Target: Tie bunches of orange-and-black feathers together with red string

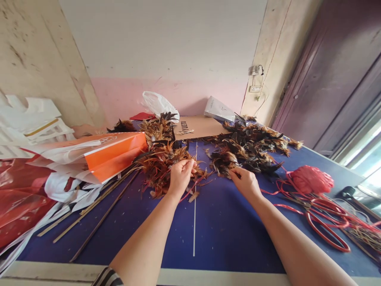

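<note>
My left hand [180, 176] is closed around a bunch of brown and rust feathers [160, 165] bound with red string, lying on the blue table [214, 222]. My right hand [246, 182] pinches at the near edge of a loose pile of dark brown and black feathers [250, 149] to the right. Both forearms reach in from the bottom edge. What the right fingers hold is too small to make out.
Several thin sticks [98, 206] lie at the left beside an orange paper bag [114, 155] and white and red plastic bags [20, 194]. A red ball of string [311, 179], loose red cord and red-handled scissors [326, 226] sit at the right. Cardboard [198, 126] lies at the back.
</note>
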`<act>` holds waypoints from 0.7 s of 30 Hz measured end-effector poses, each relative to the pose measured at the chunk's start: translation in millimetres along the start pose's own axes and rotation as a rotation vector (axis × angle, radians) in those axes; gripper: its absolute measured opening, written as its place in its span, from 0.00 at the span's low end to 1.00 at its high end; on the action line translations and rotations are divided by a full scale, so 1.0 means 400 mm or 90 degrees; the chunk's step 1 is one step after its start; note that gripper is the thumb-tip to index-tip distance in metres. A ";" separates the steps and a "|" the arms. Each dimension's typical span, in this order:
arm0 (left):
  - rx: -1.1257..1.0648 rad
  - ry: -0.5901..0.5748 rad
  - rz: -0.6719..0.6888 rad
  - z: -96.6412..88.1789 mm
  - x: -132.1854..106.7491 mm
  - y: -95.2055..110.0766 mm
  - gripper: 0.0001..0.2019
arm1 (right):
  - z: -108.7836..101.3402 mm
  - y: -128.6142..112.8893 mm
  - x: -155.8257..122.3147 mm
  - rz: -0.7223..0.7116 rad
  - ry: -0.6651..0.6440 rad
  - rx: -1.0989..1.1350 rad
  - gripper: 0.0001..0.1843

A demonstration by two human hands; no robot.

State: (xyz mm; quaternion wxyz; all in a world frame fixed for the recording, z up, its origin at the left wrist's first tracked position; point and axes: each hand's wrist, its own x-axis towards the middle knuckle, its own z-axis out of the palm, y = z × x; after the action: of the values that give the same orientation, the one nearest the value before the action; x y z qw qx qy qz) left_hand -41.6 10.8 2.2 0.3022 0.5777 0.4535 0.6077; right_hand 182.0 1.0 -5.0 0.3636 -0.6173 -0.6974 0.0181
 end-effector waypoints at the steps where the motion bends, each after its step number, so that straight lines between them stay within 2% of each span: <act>1: -0.018 0.032 -0.005 -0.005 0.004 0.002 0.19 | 0.002 -0.006 -0.003 -0.012 -0.006 0.012 0.15; 3: -0.008 0.056 0.009 -0.011 0.006 0.009 0.19 | 0.006 -0.019 -0.011 -0.042 -0.017 0.035 0.14; 8: 0.170 -0.037 0.119 -0.010 -0.009 0.037 0.15 | 0.012 -0.040 -0.022 -0.103 -0.038 0.062 0.12; 10: 0.184 -0.059 0.125 0.000 -0.018 0.038 0.14 | 0.007 -0.037 -0.018 -0.096 -0.024 0.075 0.12; 13: 0.084 -0.119 0.029 0.021 -0.028 0.023 0.14 | -0.010 -0.014 0.000 -0.036 0.030 0.108 0.13; 16: -0.052 -0.176 -0.093 0.038 -0.032 0.002 0.15 | -0.031 0.023 0.025 0.101 0.111 0.178 0.16; 18: -0.125 -0.178 -0.148 0.041 -0.032 -0.006 0.15 | -0.043 0.049 0.040 0.193 0.181 0.290 0.18; 21: -0.198 -0.156 -0.187 0.038 -0.029 -0.005 0.14 | -0.057 0.072 0.056 0.276 0.253 0.457 0.19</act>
State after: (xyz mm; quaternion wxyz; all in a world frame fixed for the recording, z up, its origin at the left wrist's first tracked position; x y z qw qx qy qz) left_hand -25.3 4.3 -5.9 0.5252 0.5213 0.3936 0.5455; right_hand 219.2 17.8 8.9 0.6687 -0.5751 -0.4189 0.2157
